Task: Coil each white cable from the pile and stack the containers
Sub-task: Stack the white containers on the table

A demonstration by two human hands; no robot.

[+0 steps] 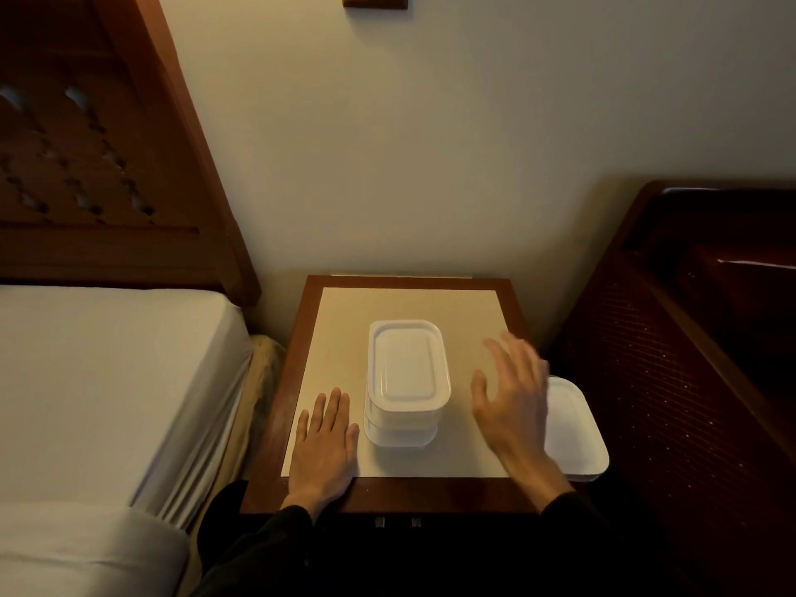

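Containers: a stack of white lidded containers (407,383) stands near the middle of the worktop (379,495), on its pale inlaid panel. Three tiers show, the top one shifted slightly toward the wall compared with the lower two.
Spare container: another white container (575,428) sits at the right edge of the worktop, overhanging it, partly hidden behind the right hand.
Cables: no white cable can be made out from this view.
Left hand: the left hand (325,443) lies flat, palm down, on the worktop just left of the stack, fingers straight and close together, holding nothing. Whether it touches the stack cannot be told; it looks just apart.
Right hand: the right hand (512,402) is raised above the worktop to the right of the stack, fingers spread and relaxed, blurred, gripping nothing.
Sleeves: both wrists end in dark sleeves (573,514).
Surroundings: a bed with a white sheet (107,381) and carved wooden headboard (94,165) lies to the left; dark wooden furniture (689,359) stands to the right; a plain wall (430,144) rises behind.
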